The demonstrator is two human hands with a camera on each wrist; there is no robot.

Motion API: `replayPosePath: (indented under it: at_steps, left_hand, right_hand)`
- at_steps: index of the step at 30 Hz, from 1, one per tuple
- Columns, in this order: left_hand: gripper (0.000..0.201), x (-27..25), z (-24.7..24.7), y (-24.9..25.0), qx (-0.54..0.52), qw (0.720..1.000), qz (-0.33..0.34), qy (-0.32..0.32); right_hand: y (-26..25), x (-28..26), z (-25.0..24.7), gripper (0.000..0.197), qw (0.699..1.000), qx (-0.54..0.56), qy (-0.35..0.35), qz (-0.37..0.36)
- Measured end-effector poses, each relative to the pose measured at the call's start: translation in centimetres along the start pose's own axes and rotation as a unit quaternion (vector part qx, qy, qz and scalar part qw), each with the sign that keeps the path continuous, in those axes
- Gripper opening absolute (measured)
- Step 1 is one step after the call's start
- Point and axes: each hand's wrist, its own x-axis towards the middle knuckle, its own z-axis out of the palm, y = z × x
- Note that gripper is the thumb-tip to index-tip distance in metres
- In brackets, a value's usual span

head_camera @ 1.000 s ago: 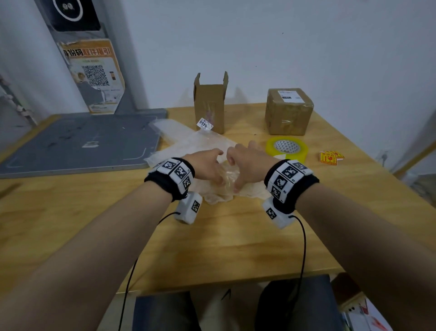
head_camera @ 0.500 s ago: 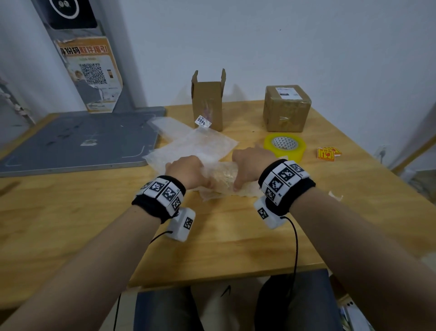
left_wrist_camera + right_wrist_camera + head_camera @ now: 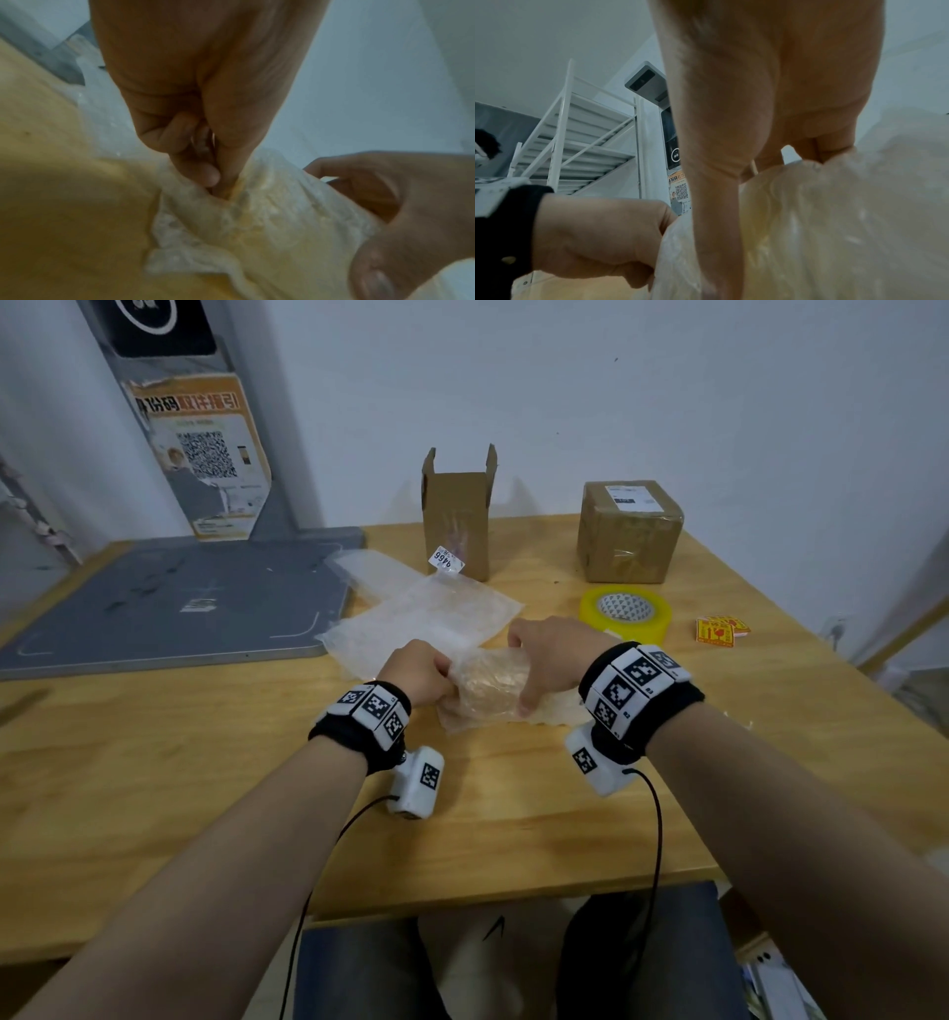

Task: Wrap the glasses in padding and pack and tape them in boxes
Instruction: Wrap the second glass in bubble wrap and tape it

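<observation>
A bundle of translucent bubble wrap (image 3: pixel 488 685) lies on the wooden table (image 3: pixel 154 788) between both hands; the glass inside cannot be made out. My left hand (image 3: pixel 418 672) is curled at the bundle's left end, fingers and thumb pushed into the padding (image 3: pixel 270 213). My right hand (image 3: pixel 552 660) grips the bundle (image 3: pixel 821 223) from above and the right, thumb down its near side. An open, upright cardboard box (image 3: pixel 456 516) stands behind. A sealed, taped box (image 3: pixel 629 531) sits at the back right. A yellow tape roll (image 3: pixel 625 613) lies right of my right hand.
More flat bubble wrap sheets (image 3: pixel 421 613) with a white label (image 3: pixel 445 561) lie behind the hands. A grey scale platform (image 3: pixel 169 603) with its post fills the back left. Small yellow stickers (image 3: pixel 721 629) lie at the right edge. White shelving (image 3: pixel 577 132) stands beyond the table.
Both hands have drawn the bundle nearer to me. The left hand went from lying over the wrap to curling at its left end, and the padding is rolled tighter.
</observation>
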Motion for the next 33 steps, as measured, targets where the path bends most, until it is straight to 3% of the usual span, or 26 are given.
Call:
replayPosePath:
  at_steps: [5, 8, 10, 16, 19, 21, 25, 32, 33]
  left_hand:
    - [0.025, 0.4, -0.1, 0.2, -0.162, 0.986, -0.033, -0.029]
    - [0.014, 0.1, -0.9, 0.5, -0.341, 0.932, -0.101, -0.075]
    - [0.021, -0.2, -1.4, 0.9, -0.376, 0.913, -0.118, -0.107]
    - [0.039, 0.3, -1.4, 2.0, -0.348, 0.918, -0.105, -0.158]
    - [0.041, 1.3, -1.4, 2.0, -0.192, 0.971, -0.081, -0.121]
    - [0.052, 1.9, -1.4, 2.0, -0.106, 0.988, -0.068, -0.093]
    - [0.058, 2.3, -0.9, 2.0, -0.134, 0.98, -0.091, -0.117]
    - [0.033, 1.1, -0.3, 2.5, -0.208, 0.974, -0.064, -0.065]
    - [0.038, 0.8, -0.4, 2.8, -0.199, 0.976, -0.052, -0.065]
  right_hand:
    - [0.4, 0.3, 0.0, 0.089, 1.0, 0.013, 0.0, -0.007]
    - [0.3, 0.6, -0.1, 0.086, 1.0, 0.015, -0.007, -0.006]
    - [0.3, 0.7, -0.1, 0.085, 1.0, 0.013, -0.008, -0.008]
    - [0.4, 0.7, -0.2, 0.083, 1.0, 0.012, -0.003, -0.006]
    - [0.7, 0.6, -0.1, 0.084, 1.0, 0.019, -0.001, -0.006]
    - [0.7, 0.5, 0.0, 0.084, 1.0, 0.026, 0.0, -0.006]
    - [0.6, 0.3, 0.1, 0.082, 0.999, 0.032, 0.002, -0.006]
    - [0.6, 0.3, 0.2, 0.081, 0.999, 0.036, 0.003, -0.01]
    - [0.7, 0.2, 0.2, 0.081, 0.999, 0.038, 0.004, -0.012]
